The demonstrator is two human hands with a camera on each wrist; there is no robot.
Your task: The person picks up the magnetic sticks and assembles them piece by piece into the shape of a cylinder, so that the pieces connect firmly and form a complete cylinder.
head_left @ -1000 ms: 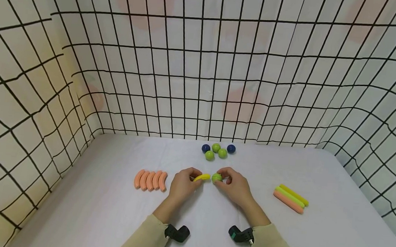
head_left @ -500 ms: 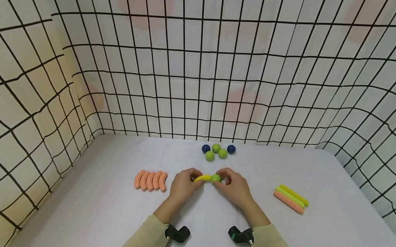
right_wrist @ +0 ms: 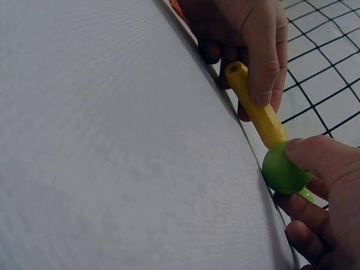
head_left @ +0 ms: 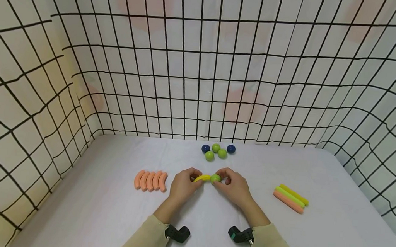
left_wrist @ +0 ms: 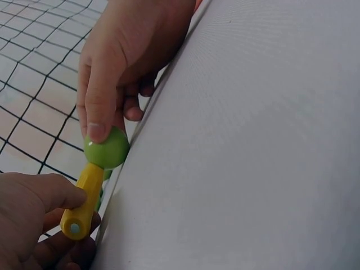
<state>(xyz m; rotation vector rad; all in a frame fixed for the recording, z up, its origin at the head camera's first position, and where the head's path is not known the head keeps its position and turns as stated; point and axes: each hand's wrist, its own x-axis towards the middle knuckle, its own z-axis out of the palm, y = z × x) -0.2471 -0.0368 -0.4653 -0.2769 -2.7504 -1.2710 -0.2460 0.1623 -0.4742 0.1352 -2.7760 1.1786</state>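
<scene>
In the head view my left hand (head_left: 182,184) pinches a curved yellow magnetic rod (head_left: 203,177) between thumb and fingers. My right hand (head_left: 235,186) pinches a green ball (head_left: 215,178). One end of the rod touches the ball. The left wrist view shows a round, silvery inset in the free end of the yellow rod (left_wrist: 82,202), and the green ball (left_wrist: 108,148) against its far end. In the right wrist view, thumb and fingers hold the green ball (right_wrist: 284,169), with the yellow rod (right_wrist: 256,107) meeting it. Both pieces are held above the white table.
Several curved orange rods (head_left: 150,180) lie in a row at left. Behind the hands sit green balls (head_left: 222,153) and dark blue balls (head_left: 231,149). Yellow, lime and orange straight rods (head_left: 288,200) lie at right. A black-lined white backdrop (head_left: 205,89) surrounds the white table (head_left: 107,209).
A second ago a small gap separated the ball from the rod. My right hand has moved the ball slightly left against the rod's end. The last half second shows little change.
</scene>
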